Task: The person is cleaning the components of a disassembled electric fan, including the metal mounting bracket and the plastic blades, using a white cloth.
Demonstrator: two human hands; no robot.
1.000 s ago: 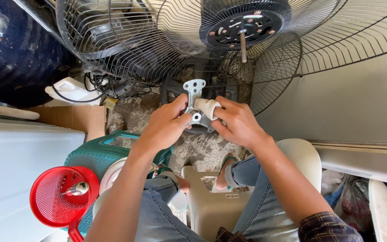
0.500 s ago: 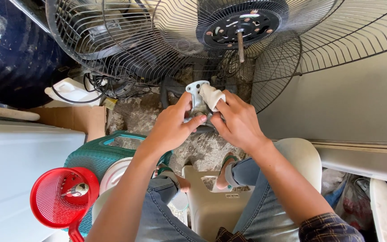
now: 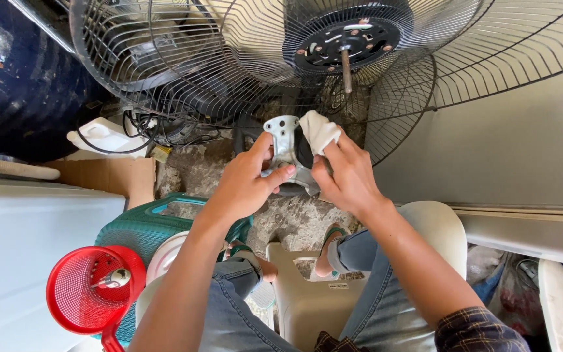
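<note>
Below the fan grille (image 3: 281, 58), my left hand (image 3: 245, 182) is gripping the metal bracket (image 3: 286, 150) steady while my right hand (image 3: 346, 179) is pinching a white cloth (image 3: 319, 130) against it.

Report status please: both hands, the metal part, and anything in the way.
Left hand grips metal bracket. Right hand presses white cloth against it. Wire fan guard and motor shaft close above, not touching.

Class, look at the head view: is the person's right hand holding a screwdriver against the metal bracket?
No: the right hand presses a white cloth against the metal bracket, which the left hand steadies.
</note>
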